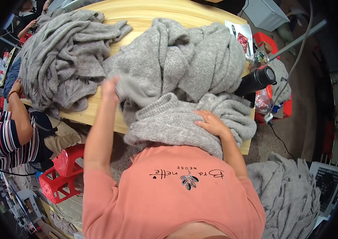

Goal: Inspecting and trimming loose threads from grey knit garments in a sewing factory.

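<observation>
A grey knitted sweater [165,121] lies gathered at the near edge of the table, against my body. My left hand [111,87] is raised at its left side, closed on a loose grey knit part [135,91] that looks like a sleeve; both are smeared by motion. On the sweater's right half rests my right hand [212,123], palm down with the fingers stretched out. Just beyond, more grey sweaters [213,59] are heaped across the table, touching the one under my hands.
Another grey knit heap [63,59] covers the table's left, beside a co-worker in a striped top [11,137]. A black flask [258,79] lies tilted by red bins [286,109] at the right. A red stool [61,175] stands lower left; grey knits [284,195] are piled lower right.
</observation>
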